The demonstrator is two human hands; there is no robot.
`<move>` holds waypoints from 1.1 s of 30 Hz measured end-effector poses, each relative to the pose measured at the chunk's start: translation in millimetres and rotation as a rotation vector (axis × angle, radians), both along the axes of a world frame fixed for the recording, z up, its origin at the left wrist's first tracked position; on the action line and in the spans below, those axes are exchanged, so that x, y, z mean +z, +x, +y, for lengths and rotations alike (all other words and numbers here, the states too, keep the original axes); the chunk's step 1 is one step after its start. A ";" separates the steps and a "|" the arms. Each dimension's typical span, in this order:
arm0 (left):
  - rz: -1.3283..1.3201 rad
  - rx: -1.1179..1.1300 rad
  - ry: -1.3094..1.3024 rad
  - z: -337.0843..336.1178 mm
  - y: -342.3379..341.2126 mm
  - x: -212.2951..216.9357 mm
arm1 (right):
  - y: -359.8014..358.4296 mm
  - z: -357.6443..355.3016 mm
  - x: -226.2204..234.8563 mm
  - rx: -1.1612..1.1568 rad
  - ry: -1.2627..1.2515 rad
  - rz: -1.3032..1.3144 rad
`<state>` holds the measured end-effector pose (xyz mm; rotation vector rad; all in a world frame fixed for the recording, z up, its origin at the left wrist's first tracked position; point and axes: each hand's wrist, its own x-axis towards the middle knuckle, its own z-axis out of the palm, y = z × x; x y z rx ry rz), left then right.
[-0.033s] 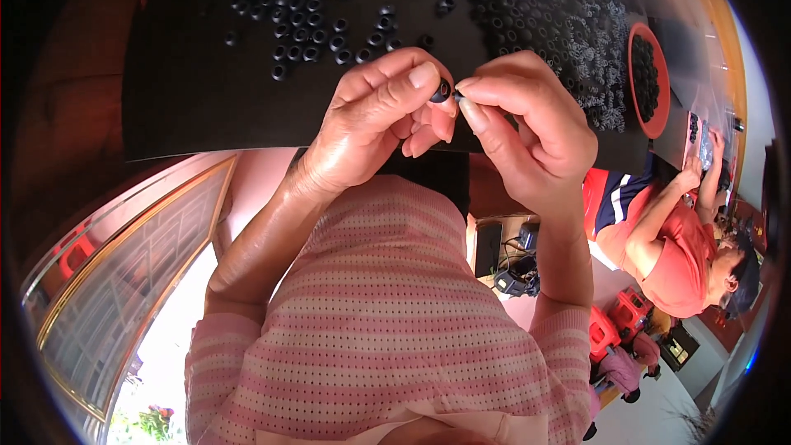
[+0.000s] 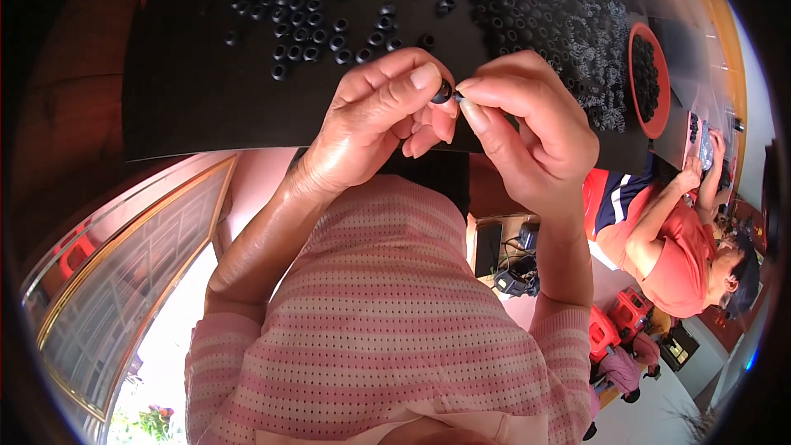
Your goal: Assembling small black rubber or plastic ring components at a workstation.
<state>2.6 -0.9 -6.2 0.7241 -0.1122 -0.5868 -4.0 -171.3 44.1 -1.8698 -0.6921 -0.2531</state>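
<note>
My left hand pinches a small black barrel-shaped piece with a hole in it, between thumb and curled fingers. Close against it, my right hand holds a tiny dark piece between thumb and forefinger; fingertips hide most of it. Both hands are raised over the near edge of a black work surface. Beyond them lie many loose black hollow pieces like the held one. A heap of thin silvery coil springs spreads to the right of these.
An orange-red bowl full of small black parts stands at the right. Past it, a person in a red shirt handles parts at the same side. Below are red stools, a box with black chargers and, left, a gold-framed glass door.
The black barrel piece in my left fingers has turned slightly, so its hole shows less plainly. Both hands stay in nearly the same place.
</note>
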 end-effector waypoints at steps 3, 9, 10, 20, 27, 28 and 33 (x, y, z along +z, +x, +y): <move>-0.001 -0.022 -0.010 1.5 0.1 -0.4 | 1.0 0.9 1.6 0.015 0.003 -0.012; 0.006 -0.028 -0.008 0.9 0.3 0.0 | 0.7 0.5 0.4 0.013 -0.014 -0.056; -0.006 -0.028 -0.005 0.7 0.3 -0.5 | 0.4 0.0 0.2 0.001 -0.031 -0.067; -0.047 -0.048 0.073 0.2 -0.5 -2.4 | -6.2 1.8 -8.8 -0.049 -0.103 -0.159; -0.042 -0.035 0.061 -1.5 -1.9 -0.2 | -8.8 4.4 -6.5 -0.064 -0.038 -0.060; -0.028 -0.021 0.034 -1.8 -2.2 0.4 | -9.8 5.2 -6.4 -0.063 0.006 -0.014; -0.012 -0.020 0.030 0.0 -2.4 1.5 | -14.3 8.5 -3.3 -0.098 0.068 0.139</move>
